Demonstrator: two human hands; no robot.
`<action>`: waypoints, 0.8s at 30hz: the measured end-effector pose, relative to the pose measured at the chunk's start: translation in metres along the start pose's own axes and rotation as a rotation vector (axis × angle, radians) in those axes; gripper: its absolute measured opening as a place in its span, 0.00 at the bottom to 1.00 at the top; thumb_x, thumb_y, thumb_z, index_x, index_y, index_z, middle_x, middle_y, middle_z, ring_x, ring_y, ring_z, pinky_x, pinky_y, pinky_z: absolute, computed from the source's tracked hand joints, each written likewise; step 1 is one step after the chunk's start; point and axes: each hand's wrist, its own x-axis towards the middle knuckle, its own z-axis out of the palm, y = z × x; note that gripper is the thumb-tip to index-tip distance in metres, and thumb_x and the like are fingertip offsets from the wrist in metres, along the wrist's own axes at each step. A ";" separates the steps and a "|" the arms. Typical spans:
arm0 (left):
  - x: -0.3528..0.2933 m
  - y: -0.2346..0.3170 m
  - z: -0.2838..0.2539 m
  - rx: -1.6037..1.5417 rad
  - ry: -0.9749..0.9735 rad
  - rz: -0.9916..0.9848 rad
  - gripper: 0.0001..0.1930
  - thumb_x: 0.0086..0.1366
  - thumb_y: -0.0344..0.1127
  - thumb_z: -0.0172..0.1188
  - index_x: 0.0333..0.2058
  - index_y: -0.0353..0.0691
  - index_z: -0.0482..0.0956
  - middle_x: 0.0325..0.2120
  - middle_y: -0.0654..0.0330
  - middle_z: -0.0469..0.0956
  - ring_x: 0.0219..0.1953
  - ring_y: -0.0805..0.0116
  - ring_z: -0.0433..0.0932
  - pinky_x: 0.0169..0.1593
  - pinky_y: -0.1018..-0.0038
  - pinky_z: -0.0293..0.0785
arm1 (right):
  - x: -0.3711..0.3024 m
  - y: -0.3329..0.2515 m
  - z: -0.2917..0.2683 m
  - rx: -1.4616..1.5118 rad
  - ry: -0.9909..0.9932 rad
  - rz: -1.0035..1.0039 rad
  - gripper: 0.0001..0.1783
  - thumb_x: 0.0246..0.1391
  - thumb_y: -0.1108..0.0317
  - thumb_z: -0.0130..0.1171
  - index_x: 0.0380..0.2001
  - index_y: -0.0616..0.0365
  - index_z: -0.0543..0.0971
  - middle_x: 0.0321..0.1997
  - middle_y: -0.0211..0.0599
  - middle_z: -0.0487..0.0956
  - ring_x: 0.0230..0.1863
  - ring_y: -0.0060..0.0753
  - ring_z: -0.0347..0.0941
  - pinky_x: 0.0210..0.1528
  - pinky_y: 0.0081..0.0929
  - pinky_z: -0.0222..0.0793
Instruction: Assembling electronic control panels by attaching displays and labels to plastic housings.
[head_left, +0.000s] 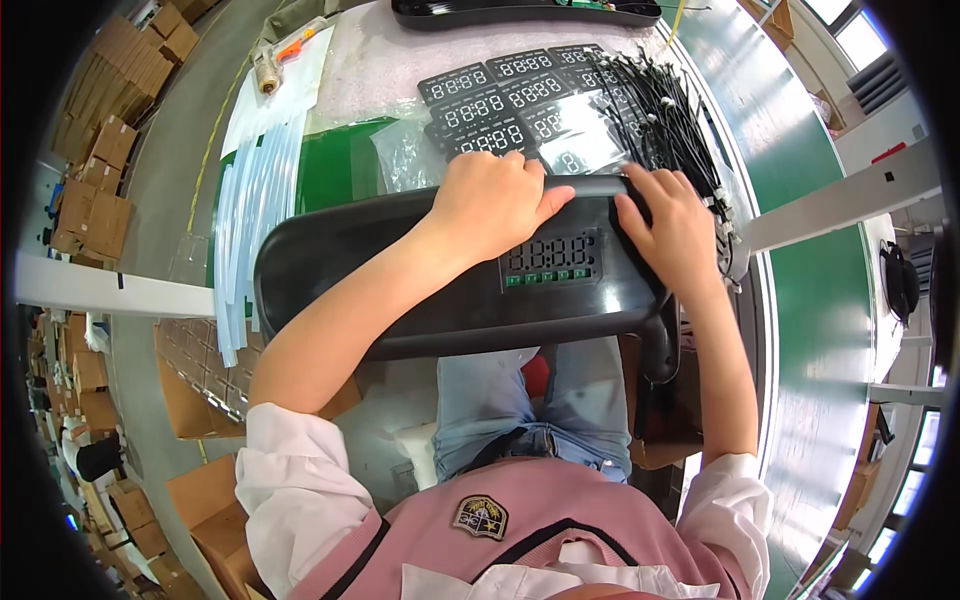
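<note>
Black console (pixel 470 305) | my left hand (pixel 485 205) and right hand (pixel 678 228) grip its far edge — seemingly steadying it | display (pixel 549 258) left uncovered

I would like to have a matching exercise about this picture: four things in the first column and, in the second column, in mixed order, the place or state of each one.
Things
1. black housing
2. black cables
3. translucent strips
4. flat digit panels

Places or states
A. lying lengthwise, near the housing's left end
B. touched by the left hand and the right hand
C. laid out in rows, beyond the housing
D. in a loose, tangled heap

Right pairs: 1-B, 2-D, 3-A, 4-C
</note>
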 end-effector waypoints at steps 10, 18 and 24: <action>0.029 -0.045 0.027 -0.215 0.741 -0.067 0.24 0.57 0.44 0.66 0.46 0.35 0.72 0.49 0.46 0.74 0.52 0.54 0.75 0.48 0.61 0.74 | 0.140 0.018 0.081 0.358 -0.065 -0.606 0.34 0.47 0.68 0.67 0.60 0.55 0.69 0.53 0.43 0.77 0.58 0.45 0.71 0.58 0.37 0.68; 0.046 -0.075 0.033 -0.112 0.549 -0.008 0.23 0.56 0.44 0.67 0.44 0.33 0.75 0.45 0.46 0.76 0.48 0.52 0.77 0.47 0.59 0.75 | 0.144 0.016 0.090 0.311 -0.260 -0.622 0.25 0.46 0.65 0.68 0.50 0.53 0.77 0.52 0.39 0.78 0.54 0.44 0.73 0.52 0.36 0.72; 0.056 -0.070 0.029 -0.035 0.410 -0.023 0.16 0.61 0.42 0.63 0.34 0.32 0.76 0.35 0.48 0.79 0.38 0.48 0.80 0.45 0.59 0.77 | 0.138 0.026 0.087 0.320 -0.005 -0.737 0.18 0.45 0.66 0.67 0.41 0.56 0.80 0.40 0.34 0.81 0.40 0.41 0.79 0.42 0.35 0.76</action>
